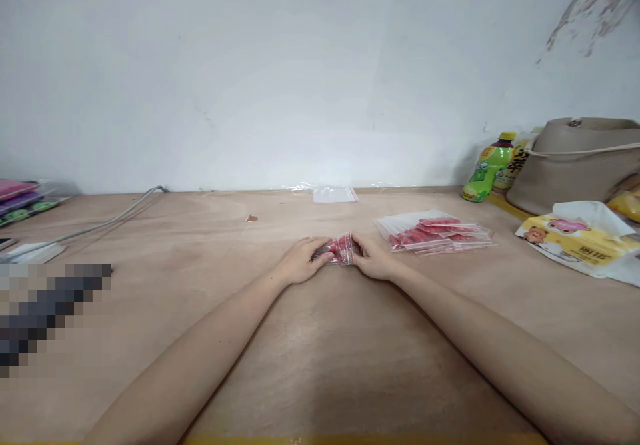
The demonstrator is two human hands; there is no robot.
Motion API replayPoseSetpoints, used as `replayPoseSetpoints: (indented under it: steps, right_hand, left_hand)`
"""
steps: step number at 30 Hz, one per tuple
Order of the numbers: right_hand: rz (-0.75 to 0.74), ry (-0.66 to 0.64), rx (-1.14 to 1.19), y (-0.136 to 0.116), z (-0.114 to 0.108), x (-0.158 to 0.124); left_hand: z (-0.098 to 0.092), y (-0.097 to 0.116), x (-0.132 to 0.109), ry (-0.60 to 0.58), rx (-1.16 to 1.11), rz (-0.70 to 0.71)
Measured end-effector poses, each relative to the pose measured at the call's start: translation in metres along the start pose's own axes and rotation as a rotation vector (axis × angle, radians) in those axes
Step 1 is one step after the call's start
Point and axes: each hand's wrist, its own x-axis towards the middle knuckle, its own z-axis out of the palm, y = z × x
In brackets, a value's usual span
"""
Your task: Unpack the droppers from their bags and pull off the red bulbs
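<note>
Between my two hands, low over the wooden table [310, 352], is a small clear plastic bag [343, 249] with red contents. My left hand [306, 260] grips its left end, thumb in front and fingers behind. At its right edge my right hand [373, 256] pinches the bag between thumb and fingers. What exactly the red contents are is too small to tell. Just right of my right hand lies a pile of clear zip bags [433, 232] holding similar red pieces. Behind the hands, near the wall, a flat stack of clear zip bags [335, 194] lies on the table.
A green bottle [487, 168] and a beige bag [575, 165] stand at the back right, with a yellow-and-white tissue pack [575, 242] in front. On the left are a grey cable [110, 214] and coloured packets [23, 198]. A brown scrap [251, 218] lies mid-table.
</note>
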Motion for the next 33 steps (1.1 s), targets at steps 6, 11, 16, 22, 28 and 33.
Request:
replayPoseSetpoints:
  steps: [6, 11, 16, 22, 28, 33]
  right_hand:
    - [0.012, -0.010, 0.150, -0.002, -0.001, 0.000]
    - [0.084, 0.032, 0.319, -0.001, 0.003, 0.003]
    - [0.198, 0.164, 0.378, 0.005, -0.006, 0.002]
    - [0.211, 0.345, 0.404, 0.012, -0.023, 0.002]
    - [-0.093, 0.576, -0.179, 0.011, -0.025, -0.006]
    - [-0.247, 0.308, -0.553, 0.012, -0.018, -0.017]
  left_hand:
    - [-0.001, 0.000, 0.000, -0.035, -0.001, 0.017]
    - [-0.001, 0.001, 0.001, -0.043, 0.026, 0.028]
    - [-0.001, -0.005, -0.001, -0.014, 0.069, -0.038]
    - [-0.006, -0.017, -0.006, 0.053, 0.229, -0.266]
    - [-0.006, -0.015, -0.008, 0.068, 0.304, -0.400]
    - [-0.006, -0.010, -0.008, 0.055, 0.335, -0.410]
